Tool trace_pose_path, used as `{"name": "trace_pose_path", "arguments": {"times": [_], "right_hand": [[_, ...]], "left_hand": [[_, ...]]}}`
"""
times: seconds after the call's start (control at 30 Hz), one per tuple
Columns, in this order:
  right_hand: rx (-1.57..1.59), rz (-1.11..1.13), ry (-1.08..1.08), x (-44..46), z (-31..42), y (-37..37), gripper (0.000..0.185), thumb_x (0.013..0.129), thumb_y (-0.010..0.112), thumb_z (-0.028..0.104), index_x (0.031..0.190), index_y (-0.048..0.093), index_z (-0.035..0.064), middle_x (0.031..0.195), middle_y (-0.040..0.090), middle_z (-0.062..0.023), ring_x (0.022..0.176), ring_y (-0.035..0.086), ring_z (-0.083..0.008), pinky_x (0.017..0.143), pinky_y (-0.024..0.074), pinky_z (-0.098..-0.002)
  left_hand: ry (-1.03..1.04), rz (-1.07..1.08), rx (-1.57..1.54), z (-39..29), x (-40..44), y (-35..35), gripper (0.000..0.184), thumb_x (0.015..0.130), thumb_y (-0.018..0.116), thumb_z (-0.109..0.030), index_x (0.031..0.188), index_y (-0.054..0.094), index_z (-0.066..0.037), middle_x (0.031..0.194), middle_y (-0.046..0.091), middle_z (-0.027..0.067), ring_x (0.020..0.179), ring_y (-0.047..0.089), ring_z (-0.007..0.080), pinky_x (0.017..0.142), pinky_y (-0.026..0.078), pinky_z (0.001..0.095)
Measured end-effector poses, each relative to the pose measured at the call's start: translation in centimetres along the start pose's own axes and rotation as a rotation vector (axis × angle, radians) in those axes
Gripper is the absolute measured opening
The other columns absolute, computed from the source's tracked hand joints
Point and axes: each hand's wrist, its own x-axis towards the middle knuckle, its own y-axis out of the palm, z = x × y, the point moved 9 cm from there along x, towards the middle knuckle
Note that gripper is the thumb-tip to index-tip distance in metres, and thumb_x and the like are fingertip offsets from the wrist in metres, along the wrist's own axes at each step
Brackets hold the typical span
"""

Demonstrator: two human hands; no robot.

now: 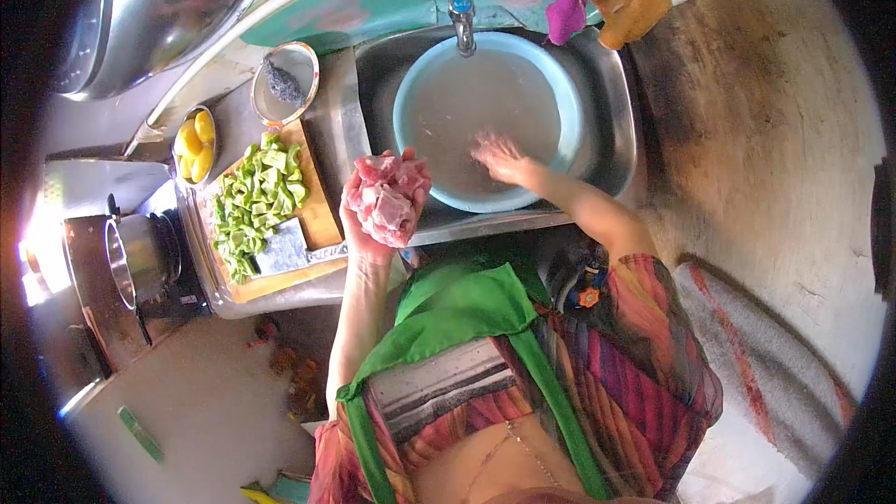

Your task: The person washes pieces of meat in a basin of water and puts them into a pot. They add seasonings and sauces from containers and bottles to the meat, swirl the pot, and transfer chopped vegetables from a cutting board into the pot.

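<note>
My left hand (366, 226) is closed from below around several chunks of raw meat (385, 201), pink with pale fat, held up at the near left side of the basin. My right hand (501, 159) is over the cloudy water (476, 93) in a light-blue basin (571, 121). Its fingers look stretched out and apart, a little smeared by motion, with nothing seen in them. Whether the fingertips touch the water I cannot tell. The basin sits in a metal sink (616, 103), under a tap (464, 30).
On the left, a wooden cutting board (322, 196) bears chopped green peppers (257, 191) and a cleaver (282, 250). Behind it stand a bowl of yellow pieces (194, 145) and a round dish with a scrubber (283, 81). A pot (140, 261) is at far left. Cloths (569, 0) hang on the pipe.
</note>
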Motion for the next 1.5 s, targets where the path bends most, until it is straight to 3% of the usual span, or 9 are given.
{"name": "trace_pose_path", "arguments": {"times": [0.17, 0.2, 0.43, 0.67, 0.87, 1.0, 1.2, 1.27, 1.5], "right_hand": [[0.190, -0.162, 0.061, 5.1, -4.5, -4.4, 0.044, 0.092, 0.036, 0.025, 0.136, 0.036, 0.0185, 0.147, 0.020, -0.0121, 0.137, 0.015, -0.0331, 0.112, 0.0105, -0.0490], [-0.012, -0.604, 0.009, 3.8, -4.6, -5.6, 0.036, 0.089, 0.041, 0.020, 0.123, 0.051, 0.0144, 0.135, 0.040, -0.0130, 0.126, 0.035, -0.0331, 0.104, 0.0276, -0.0490], [-0.446, -0.749, 0.052, 2.4, -8.6, -11.4, 0.022, 0.083, 0.045, 0.015, 0.096, 0.059, 0.0041, 0.098, 0.056, -0.0150, 0.098, 0.053, -0.0311, 0.078, 0.0428, -0.0413], [-0.634, -0.294, 0.275, 0.1, -9.3, -9.6, 0.023, 0.079, 0.055, 0.022, 0.088, 0.068, 0.0053, 0.097, 0.057, -0.0107, 0.096, 0.055, -0.0271, 0.077, 0.0473, -0.0418], [-0.749, -0.523, 0.452, -0.5, -10.6, -10.0, 0.013, 0.073, 0.061, 0.013, 0.081, 0.069, 0.0065, 0.083, 0.061, -0.0066, 0.079, 0.061, -0.0225, 0.061, 0.0511, -0.0333], [-0.690, -0.262, 0.263, -2.1, -8.4, -10.7, 0.008, 0.073, 0.061, 0.008, 0.076, 0.068, 0.0068, 0.079, 0.062, -0.0059, 0.074, 0.063, -0.0222, 0.062, 0.0515, -0.0341], [0.334, -0.328, 0.047, -3.8, -6.5, -14.8, 0.008, 0.076, 0.062, 0.008, 0.081, 0.066, 0.0044, 0.078, 0.063, -0.0071, 0.068, 0.062, -0.0183, 0.060, 0.0498, -0.0316], [1.419, -0.180, 0.033, -5.6, -5.1, -15.4, 0.017, 0.081, 0.062, 0.013, 0.094, 0.062, 0.0028, 0.080, 0.062, -0.0049, 0.065, 0.059, -0.0134, 0.062, 0.0486, -0.0285], [1.891, -0.190, -0.168, -8.2, -1.1, -19.0, 0.021, 0.088, 0.055, 0.014, 0.103, 0.058, 0.0000, 0.086, 0.061, -0.0048, 0.070, 0.058, -0.0121, 0.069, 0.0491, -0.0257]], "left_hand": [[0.023, -0.104, -0.042, 0.4, -0.5, -0.2, 0.040, 0.089, 0.045, -0.037, 0.110, 0.055, -0.004, 0.124, 0.049, 0.0191, 0.112, 0.045, 0.0425, 0.085, 0.047, 0.0501], [0.024, -0.114, -0.038, 0.4, -0.6, -0.3, 0.040, 0.089, 0.045, -0.037, 0.110, 0.055, -0.004, 0.124, 0.049, 0.0191, 0.112, 0.045, 0.0424, 0.084, 0.048, 0.0498], [0.067, -0.162, -0.018, 0.0, -1.8, -1.3, 0.041, 0.089, 0.044, -0.037, 0.111, 0.055, -0.005, 0.124, 0.050, 0.0187, 0.110, 0.047, 0.0426, 0.083, 0.049, 0.0488], [0.038, -0.140, -0.055, 0.4, -1.9, -1.2, 0.041, 0.088, 0.045, -0.037, 0.112, 0.054, -0.004, 0.123, 0.051, 0.0191, 0.108, 0.049, 0.0429, 0.083, 0.049, 0.0500], [0.033, -0.104, -0.042, 0.6, -1.6, -1.1, 0.041, 0.089, 0.043, -0.036, 0.111, 0.054, -0.004, 0.122, 0.051, 0.0191, 0.108, 0.050, 0.0417, 0.084, 0.049, 0.0504], [0.049, -0.114, 0.024, 0.7, -1.4, -1.6, 0.043, 0.090, 0.042, -0.039, 0.113, 0.054, -0.005, 0.126, 0.048, 0.0188, 0.109, 0.049, 0.0401, 0.081, 0.050, 0.0482], [-0.007, -0.093, -0.039, 1.4, -1.1, -1.2, 0.041, 0.091, 0.040, -0.037, 0.111, 0.054, -0.004, 0.122, 0.052, 0.0184, 0.108, 0.049, 0.0422, 0.085, 0.048, 0.0507], [-0.011, -0.103, -0.045, 1.5, -1.0, -1.1, 0.040, 0.090, 0.042, -0.037, 0.111, 0.054, -0.004, 0.122, 0.052, 0.0184, 0.109, 0.049, 0.0421, 0.084, 0.048, 0.0506], [-0.029, -0.090, -0.065, 2.1, -0.6, -0.9, 0.040, 0.089, 0.045, -0.036, 0.110, 0.054, -0.004, 0.124, 0.050, 0.0189, 0.111, 0.047, 0.0420, 0.083, 0.048, 0.0511]]}}
